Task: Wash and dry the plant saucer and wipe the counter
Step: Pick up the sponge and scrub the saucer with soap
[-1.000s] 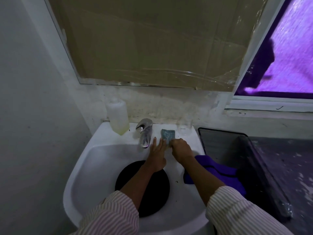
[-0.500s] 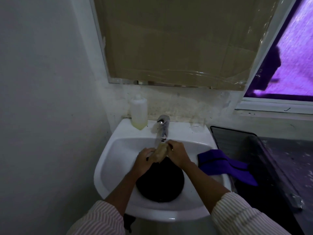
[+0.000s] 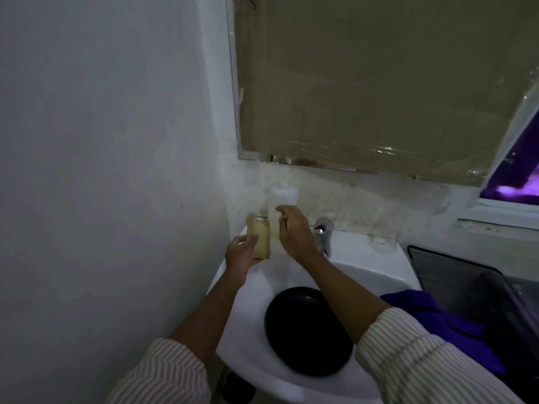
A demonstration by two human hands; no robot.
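While grasping a yellowish sponge [image 3: 259, 239] in the left hand [image 3: 240, 255] and reaching the right hand [image 3: 294, 231], fingers loose and empty, toward the soap bottle [image 3: 282, 204] at the sink's [image 3: 376, 275] back rim: early washing stage, judging by this. Black plant saucer [image 3: 307, 330] lying in the basin, not yet soaped. Purple cloth [image 3: 437, 325] waiting by the dark bench [image 3: 513, 290]; drying and wiping apparently left.

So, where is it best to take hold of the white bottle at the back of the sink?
Grip the white bottle around its upper body, coming from the front right, where the right hand already reaches. It stands upright against the wall, and the left hand with the sponge covers its lower left side.
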